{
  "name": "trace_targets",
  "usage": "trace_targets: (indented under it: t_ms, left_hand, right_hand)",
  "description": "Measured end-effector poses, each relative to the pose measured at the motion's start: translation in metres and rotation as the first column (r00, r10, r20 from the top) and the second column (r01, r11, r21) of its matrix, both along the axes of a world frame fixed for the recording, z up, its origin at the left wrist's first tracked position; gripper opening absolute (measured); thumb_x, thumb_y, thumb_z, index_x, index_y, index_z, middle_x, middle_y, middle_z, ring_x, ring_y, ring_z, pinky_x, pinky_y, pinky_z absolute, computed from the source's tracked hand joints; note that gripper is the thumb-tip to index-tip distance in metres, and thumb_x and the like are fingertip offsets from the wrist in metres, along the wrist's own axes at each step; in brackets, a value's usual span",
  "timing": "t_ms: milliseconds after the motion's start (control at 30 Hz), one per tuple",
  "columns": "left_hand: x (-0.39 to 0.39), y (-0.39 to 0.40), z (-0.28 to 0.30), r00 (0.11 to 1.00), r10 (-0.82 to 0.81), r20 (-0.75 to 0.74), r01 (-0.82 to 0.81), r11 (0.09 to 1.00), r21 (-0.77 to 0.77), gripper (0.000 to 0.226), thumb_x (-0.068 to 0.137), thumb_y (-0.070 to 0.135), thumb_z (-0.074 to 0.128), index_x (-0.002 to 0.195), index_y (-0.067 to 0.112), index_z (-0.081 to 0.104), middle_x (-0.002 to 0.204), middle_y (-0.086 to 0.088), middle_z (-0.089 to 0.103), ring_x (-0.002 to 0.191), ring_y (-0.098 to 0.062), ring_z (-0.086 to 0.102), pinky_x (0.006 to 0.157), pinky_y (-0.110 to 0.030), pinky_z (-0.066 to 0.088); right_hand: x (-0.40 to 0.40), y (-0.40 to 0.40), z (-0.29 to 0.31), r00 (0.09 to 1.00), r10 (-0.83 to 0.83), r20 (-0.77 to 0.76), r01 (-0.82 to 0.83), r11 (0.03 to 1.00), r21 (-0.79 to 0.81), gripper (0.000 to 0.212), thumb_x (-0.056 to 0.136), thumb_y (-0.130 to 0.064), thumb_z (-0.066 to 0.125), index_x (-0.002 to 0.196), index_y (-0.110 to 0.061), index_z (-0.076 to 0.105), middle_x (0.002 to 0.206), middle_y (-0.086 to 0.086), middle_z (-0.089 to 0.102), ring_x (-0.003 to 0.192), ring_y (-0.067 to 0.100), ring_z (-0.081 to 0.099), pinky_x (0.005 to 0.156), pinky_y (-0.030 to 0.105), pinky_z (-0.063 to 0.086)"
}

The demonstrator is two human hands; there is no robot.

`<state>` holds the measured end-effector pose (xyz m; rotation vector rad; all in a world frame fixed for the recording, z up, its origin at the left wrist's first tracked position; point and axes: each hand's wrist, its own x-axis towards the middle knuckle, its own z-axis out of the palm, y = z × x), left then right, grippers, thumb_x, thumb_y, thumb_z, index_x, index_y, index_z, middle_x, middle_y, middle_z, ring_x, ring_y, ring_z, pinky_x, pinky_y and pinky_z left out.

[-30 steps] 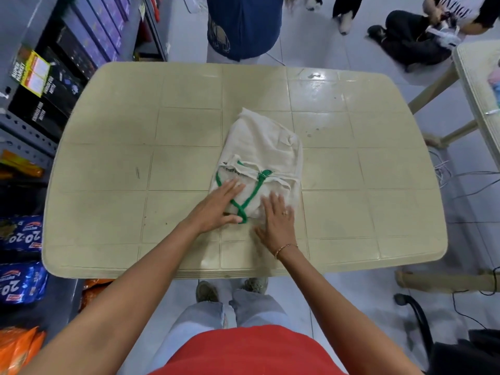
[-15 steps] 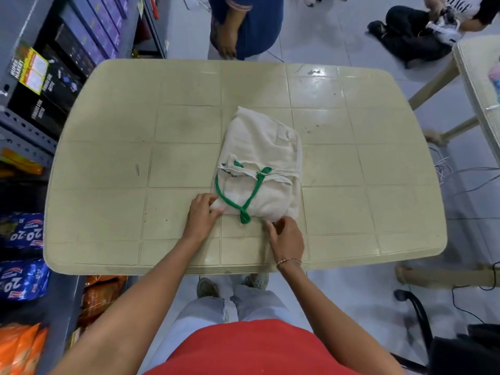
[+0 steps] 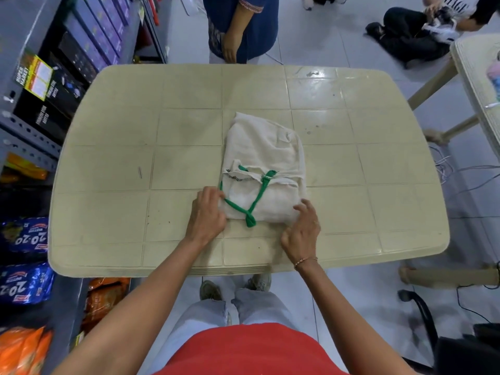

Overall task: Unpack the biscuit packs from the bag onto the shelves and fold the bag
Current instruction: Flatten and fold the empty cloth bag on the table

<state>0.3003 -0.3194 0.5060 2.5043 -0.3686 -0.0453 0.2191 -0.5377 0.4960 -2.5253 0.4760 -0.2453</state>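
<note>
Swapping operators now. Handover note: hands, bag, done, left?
Left hand: fingers pinching the bag's near-left corner, by the green handle.
Right hand: fingers curled at the near-right corner, touching the cloth; firm grip not clear.
Bag: lies flat and partly folded mid-table, looks empty.
Done: no biscuit packs on the table; blue packs sit on the shelves at left.
Left: likely one more fold of the near edge, handle tucked in.
</note>
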Motion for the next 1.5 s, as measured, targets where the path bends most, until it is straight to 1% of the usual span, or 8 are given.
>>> trace_targets:
  t_ms: [167, 433, 600, 767, 1000, 1133, 1333, 1500]
  left_hand:
    - [0.007, -0.039, -0.006, 0.883, -0.384, -0.27, 0.467, 0.778, 0.42, 0.085, 0.089, 0.04, 0.054, 0.151, 0.008, 0.007, 0.161, -0.012, 0.001, 0.149, -0.029, 0.002, 0.122, -0.041, 0.006]
    - [0.042, -0.046, 0.033, 0.852, -0.244, -0.464, 0.454, 0.785, 0.422, 0.037, 0.092, 0.013, 0.044, 0.128, 0.011, 0.049, 0.128, -0.021, 0.054, 0.113, -0.037, 0.055, 0.089, -0.042, 0.047]
    - [0.059, -0.036, 0.056, 0.634, -0.164, -0.756, 0.67, 0.605, 0.43, 0.051, 0.092, 0.038, 0.046, 0.13, 0.005, 0.037, 0.13, -0.018, 0.052, 0.108, -0.034, 0.054, 0.088, -0.04, 0.044]
    - [0.081, -0.043, 0.071, 0.722, -0.225, -0.655, 0.577, 0.719, 0.389, 0.032, 0.092, 0.031, 0.048, 0.115, 0.01, 0.055, 0.123, -0.015, 0.057, 0.096, -0.026, 0.05, 0.081, -0.035, 0.04]
    - [0.08, -0.071, 0.052, 0.98, -0.183, 0.076, 0.157, 0.952, 0.263, 0.041, 0.092, 0.018, 0.05, 0.133, 0.011, 0.045, 0.132, -0.008, 0.051, 0.123, -0.028, 0.044, 0.104, -0.038, 0.029]
    - [0.062, -0.083, 0.022, 0.928, -0.37, -0.045, 0.367, 0.886, 0.284, 0.039, 0.094, 0.013, 0.038, 0.133, 0.01, 0.043, 0.137, -0.008, 0.05, 0.13, -0.028, 0.041, 0.112, -0.037, 0.022]
    - [0.055, -0.052, -0.037, 0.917, -0.337, -0.212, 0.397, 0.814, 0.424, 0.063, 0.099, 0.05, 0.019, 0.151, 0.027, -0.008, 0.16, 0.001, -0.016, 0.147, -0.021, -0.018, 0.12, -0.043, -0.008]
    - [0.064, -0.034, -0.043, 0.971, -0.087, -0.221, 0.162, 0.923, 0.349, 0.058, 0.1, 0.042, 0.019, 0.15, 0.029, -0.007, 0.161, 0.001, -0.012, 0.149, -0.023, -0.009, 0.121, -0.044, -0.001]
  right_hand:
    - [0.042, 0.012, -0.01, 0.795, 0.335, -0.506, -0.479, 0.858, -0.185, 0.078, 0.089, -0.018, 0.05, 0.151, -0.029, 0.002, 0.161, 0.002, -0.012, 0.147, 0.027, -0.015, 0.116, 0.056, -0.002]
    - [0.074, -0.006, 0.03, 0.669, 0.48, -0.567, -0.502, 0.855, 0.133, 0.033, 0.096, -0.018, 0.044, 0.127, -0.017, 0.055, 0.128, 0.013, 0.059, 0.11, 0.029, 0.057, 0.088, 0.036, 0.046]
    - [0.059, -0.01, 0.06, 0.435, 0.658, -0.615, -0.391, 0.753, 0.529, 0.039, 0.095, -0.04, 0.049, 0.103, -0.004, 0.062, 0.092, 0.01, 0.06, 0.08, 0.018, 0.051, 0.071, 0.032, 0.042]
    - [0.076, -0.026, 0.073, 0.652, 0.572, -0.498, -0.281, 0.792, 0.542, 0.035, 0.086, -0.044, 0.062, 0.076, -0.011, 0.057, 0.076, 0.003, 0.053, 0.068, 0.016, 0.047, 0.06, 0.03, 0.035]
    - [0.122, -0.031, 0.071, 0.913, 0.184, -0.365, -0.175, 0.983, 0.058, 0.028, 0.094, -0.029, 0.049, 0.114, -0.014, 0.062, 0.114, 0.01, 0.067, 0.105, 0.032, 0.06, 0.083, 0.036, 0.046]
    - [0.095, 0.014, 0.044, 0.96, 0.23, -0.161, -0.213, 0.97, 0.116, 0.034, 0.092, -0.016, 0.04, 0.121, -0.012, 0.057, 0.122, 0.014, 0.063, 0.112, 0.035, 0.057, 0.09, 0.038, 0.044]
    - [0.043, 0.01, -0.03, 0.854, 0.339, -0.396, -0.419, 0.898, -0.134, 0.058, 0.101, -0.041, 0.023, 0.147, -0.026, -0.007, 0.16, -0.001, -0.011, 0.14, 0.012, -0.026, 0.116, 0.036, -0.019]
    - [0.026, -0.011, -0.035, 0.955, 0.003, -0.297, -0.054, 0.985, -0.165, 0.054, 0.1, -0.041, 0.028, 0.15, -0.027, 0.014, 0.16, -0.003, -0.003, 0.148, 0.015, -0.009, 0.116, 0.049, -0.003]
